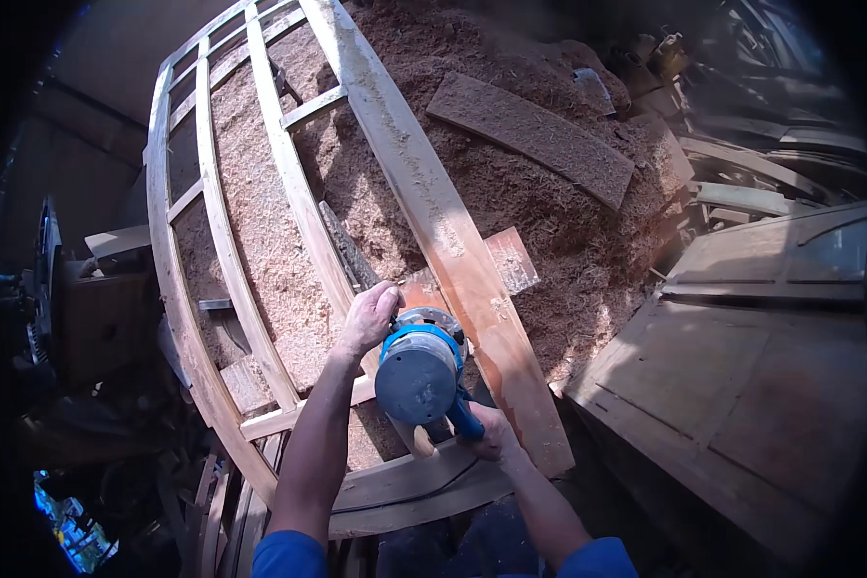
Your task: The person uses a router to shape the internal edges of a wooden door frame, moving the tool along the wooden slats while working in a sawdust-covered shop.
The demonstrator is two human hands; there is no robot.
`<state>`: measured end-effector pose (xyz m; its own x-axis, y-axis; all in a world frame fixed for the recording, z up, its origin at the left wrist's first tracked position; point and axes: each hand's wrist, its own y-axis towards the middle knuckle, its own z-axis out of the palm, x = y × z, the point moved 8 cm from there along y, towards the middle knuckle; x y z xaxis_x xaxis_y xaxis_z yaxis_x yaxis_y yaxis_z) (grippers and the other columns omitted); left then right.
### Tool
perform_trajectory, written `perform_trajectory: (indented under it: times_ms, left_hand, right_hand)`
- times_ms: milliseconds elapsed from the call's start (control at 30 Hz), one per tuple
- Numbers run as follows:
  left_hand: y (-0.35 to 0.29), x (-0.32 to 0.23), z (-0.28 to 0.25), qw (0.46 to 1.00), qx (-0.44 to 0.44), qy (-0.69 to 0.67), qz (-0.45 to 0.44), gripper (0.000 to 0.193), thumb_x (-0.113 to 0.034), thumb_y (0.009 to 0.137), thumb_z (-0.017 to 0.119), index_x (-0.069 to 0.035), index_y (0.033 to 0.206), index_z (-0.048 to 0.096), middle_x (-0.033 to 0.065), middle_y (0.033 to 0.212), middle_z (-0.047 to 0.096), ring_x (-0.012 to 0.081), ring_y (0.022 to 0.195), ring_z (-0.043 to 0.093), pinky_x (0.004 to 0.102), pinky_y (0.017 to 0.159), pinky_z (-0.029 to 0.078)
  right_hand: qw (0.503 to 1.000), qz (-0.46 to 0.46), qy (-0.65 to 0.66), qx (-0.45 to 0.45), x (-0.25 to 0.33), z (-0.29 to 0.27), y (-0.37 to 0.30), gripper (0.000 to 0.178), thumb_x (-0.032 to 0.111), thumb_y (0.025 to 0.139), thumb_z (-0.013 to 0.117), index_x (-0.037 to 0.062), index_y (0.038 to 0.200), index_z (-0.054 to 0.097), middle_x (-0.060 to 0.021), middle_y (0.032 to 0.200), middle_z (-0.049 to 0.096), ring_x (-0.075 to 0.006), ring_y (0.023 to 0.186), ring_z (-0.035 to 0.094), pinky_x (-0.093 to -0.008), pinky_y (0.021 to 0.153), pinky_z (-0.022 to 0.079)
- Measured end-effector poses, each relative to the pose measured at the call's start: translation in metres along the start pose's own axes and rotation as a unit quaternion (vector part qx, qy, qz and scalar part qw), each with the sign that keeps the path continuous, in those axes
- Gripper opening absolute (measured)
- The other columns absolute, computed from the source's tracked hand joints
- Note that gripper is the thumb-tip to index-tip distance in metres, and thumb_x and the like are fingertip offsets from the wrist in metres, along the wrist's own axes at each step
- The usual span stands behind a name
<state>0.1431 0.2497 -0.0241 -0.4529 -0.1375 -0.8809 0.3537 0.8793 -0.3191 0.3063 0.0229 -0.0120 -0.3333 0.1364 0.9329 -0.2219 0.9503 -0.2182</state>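
Observation:
A blue power router [416, 383] with a round grey top sits on a wooden frame [424, 207], against the inner edge of its wide right-hand rail. My left hand [369, 318] is closed on the router's far left side; the grip under its fingers is hidden. Around the blue handle at the near right, my right hand [492, 432] is wrapped. A dark cord [433, 495] curves over the curved near rail of the frame. The cutter under the router's base cannot be seen. Sawdust and shavings lie along the wide rail.
A large heap of reddish sawdust [395, 116] lies under and beyond the frame, with a loose board [532, 137] on it. Panelled wood [732, 376], perhaps a door, leans at the right. Wood offcuts [761, 197] pile up behind it. Dark machinery [87, 318] stands at the left.

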Motion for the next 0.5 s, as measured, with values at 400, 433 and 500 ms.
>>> perform_trajectory:
  times_ms: [400, 433, 500]
  left_hand:
    - [0.006, -0.015, 0.004, 0.999, 0.024, 0.044, -0.012, 0.040, -0.030, 0.096, 0.040, 0.002, 0.084, 0.060, 0.0220, 0.075, 0.060, 0.0346, 0.074, 0.062, 0.0426, 0.069, 0.047]
    - [0.009, -0.018, 0.002, 0.998, 0.027, 0.047, -0.010, 0.039, -0.030, 0.096, 0.040, 0.001, 0.085, 0.060, 0.0215, 0.076, 0.061, 0.0350, 0.075, 0.062, 0.0432, 0.070, 0.048]
    - [0.009, -0.013, 0.002, 0.998, 0.021, 0.053, 0.013, 0.039, -0.031, 0.097, 0.040, 0.000, 0.085, 0.061, 0.0159, 0.072, 0.059, 0.0285, 0.072, 0.060, 0.0406, 0.069, 0.047]
  right_hand:
    - [0.998, 0.041, 0.028, -0.032, -0.005, 0.002, 0.000, 0.036, 0.006, 0.065, 0.069, 0.0066, 0.101, 0.062, -0.0082, 0.077, 0.065, -0.0258, 0.071, 0.068, -0.0357, 0.065, 0.054]
    - [0.998, 0.036, 0.017, -0.050, -0.004, 0.000, 0.002, 0.035, 0.006, 0.066, 0.069, 0.0062, 0.100, 0.062, -0.0080, 0.077, 0.065, -0.0258, 0.070, 0.067, -0.0357, 0.065, 0.054]
    - [0.998, 0.017, 0.008, -0.063, -0.006, -0.001, 0.003, 0.027, 0.007, 0.073, 0.071, 0.0056, 0.097, 0.058, -0.0097, 0.074, 0.062, -0.0258, 0.066, 0.066, -0.0359, 0.062, 0.052]
